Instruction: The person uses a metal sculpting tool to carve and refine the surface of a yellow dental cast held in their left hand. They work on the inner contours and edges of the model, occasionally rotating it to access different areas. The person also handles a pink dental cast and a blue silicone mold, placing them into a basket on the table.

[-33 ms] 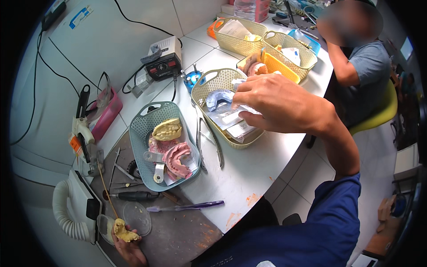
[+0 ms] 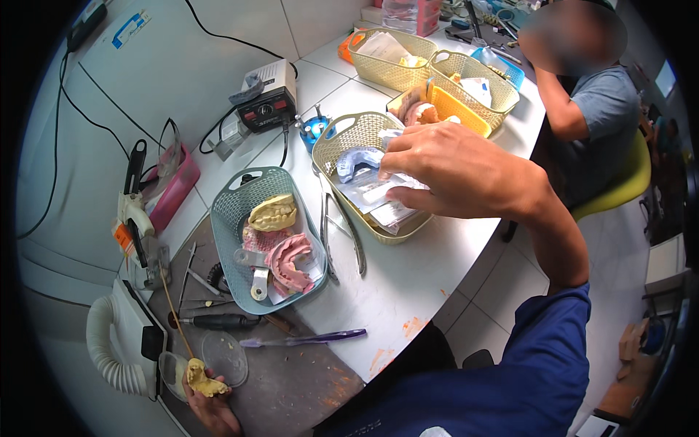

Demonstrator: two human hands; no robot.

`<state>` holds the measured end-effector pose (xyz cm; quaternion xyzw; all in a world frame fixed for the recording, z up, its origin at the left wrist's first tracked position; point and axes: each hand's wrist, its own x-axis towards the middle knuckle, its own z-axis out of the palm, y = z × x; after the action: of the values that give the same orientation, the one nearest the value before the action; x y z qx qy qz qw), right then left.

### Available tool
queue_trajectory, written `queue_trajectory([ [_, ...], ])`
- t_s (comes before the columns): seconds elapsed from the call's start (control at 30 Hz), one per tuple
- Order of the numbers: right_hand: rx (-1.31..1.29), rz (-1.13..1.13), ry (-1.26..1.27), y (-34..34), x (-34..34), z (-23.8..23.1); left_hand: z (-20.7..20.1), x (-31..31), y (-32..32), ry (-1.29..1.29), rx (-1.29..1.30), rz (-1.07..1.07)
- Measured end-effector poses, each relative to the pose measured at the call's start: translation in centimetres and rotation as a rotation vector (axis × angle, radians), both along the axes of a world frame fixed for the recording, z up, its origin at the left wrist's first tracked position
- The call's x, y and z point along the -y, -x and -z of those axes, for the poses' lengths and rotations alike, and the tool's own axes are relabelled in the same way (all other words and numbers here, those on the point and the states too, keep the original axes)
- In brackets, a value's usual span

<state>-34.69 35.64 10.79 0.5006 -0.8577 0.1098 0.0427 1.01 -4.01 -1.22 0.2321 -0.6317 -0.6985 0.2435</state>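
My left hand (image 2: 211, 416) is closed around a yellow plaster dental model (image 2: 205, 379) at the lower left. My right hand (image 2: 451, 171) hovers over a beige basket (image 2: 336, 146), thumb and fingers apart, with nothing visible gripped. Beneath its fingertips lie a blue horseshoe-shaped dental piece (image 2: 357, 162) and clear plastic packets (image 2: 375, 195); whether they touch is hard to see. Left of it, a blue-grey basket (image 2: 227, 211) holds another yellow dental model (image 2: 274, 213) and a pink impression (image 2: 291, 264) with a metal tray handle (image 2: 259, 282).
Pliers (image 2: 342, 226) lie between the baskets. A purple-handled brush (image 2: 306, 339), a handpiece (image 2: 218, 321) and a round clear lid (image 2: 224, 358) rest on the grey mat. A control box (image 2: 269, 95) stands behind. More baskets (image 2: 393, 69) and a seated person (image 2: 597, 109) are farther off.
My right thumb has shifted very slightly to the left. Everything else looks the same.
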Motion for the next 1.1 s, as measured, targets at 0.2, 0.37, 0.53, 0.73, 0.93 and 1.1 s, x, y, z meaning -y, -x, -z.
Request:
queue_trajectory([
  [0.2,-0.011,-0.127,0.192,-1.1,0.8,2.8,-0.4,0.0,0.2,-0.002,-0.003,0.085],
  [0.37,0.118,-0.053,-0.051,-2.7,1.2,2.0,-0.4,0.2,0.1,-0.010,-0.005,0.086],
  [0.53,0.087,-0.099,0.097,-2.3,0.6,2.7,-0.8,-0.4,0.4,-0.016,-0.014,0.084],
  [0.73,0.049,-0.137,0.183,-1.9,1.1,2.8,-0.5,-0.7,-0.1,-0.009,0.026,-0.029],
  [0.93,0.009,-0.230,0.121,-0.8,0.7,2.7,-1.6,-2.7,2.0,-0.001,-0.017,-0.084],
  [1.1,0.023,-0.188,0.081,-0.7,1.6,2.9,-1.3,-1.8,1.3,0.010,0.007,0.006],
])
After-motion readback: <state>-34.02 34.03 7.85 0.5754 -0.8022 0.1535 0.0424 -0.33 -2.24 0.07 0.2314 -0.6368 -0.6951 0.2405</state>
